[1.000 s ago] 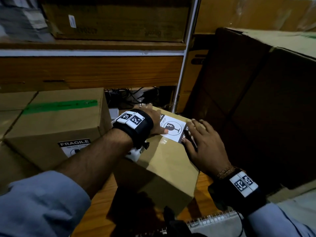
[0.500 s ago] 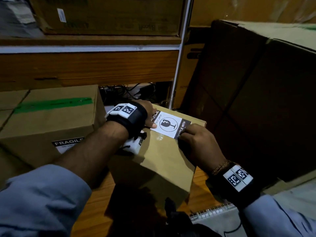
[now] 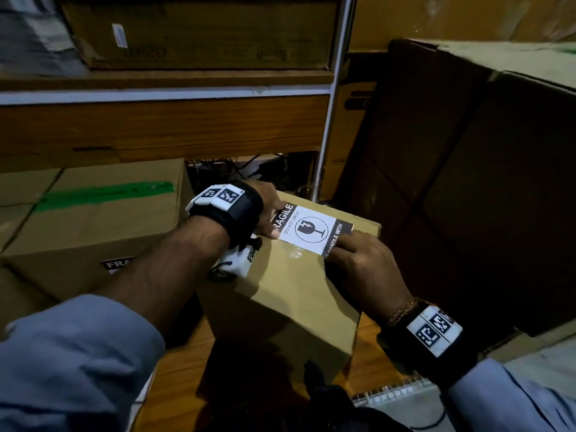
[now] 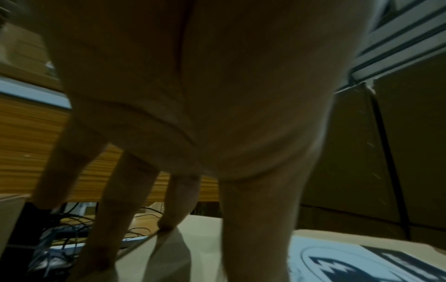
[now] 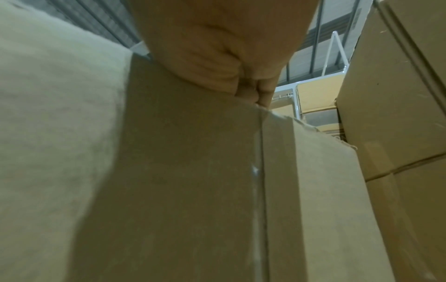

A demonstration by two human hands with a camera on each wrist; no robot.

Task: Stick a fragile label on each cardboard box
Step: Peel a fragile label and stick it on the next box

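Left hand (image 3: 266, 210) flat, right hand (image 3: 358, 260) curled, both pressing label (image 3: 311, 229) on box (image 3: 290, 291); rub edges outward.

The left hand (image 3: 265, 213) covers the fragile label's (image 3: 311, 229) first letter.

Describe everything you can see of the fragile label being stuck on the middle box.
The fragile label is a white paper rectangle with dark end bands reading "FRAGILE" and "HANDLE WITH", "DO NOT DROP" and a cracked-glass symbol between. It lies flat, skewed, on the cardboard box top near the far edge. The left hand presses one end, the right hand the other.
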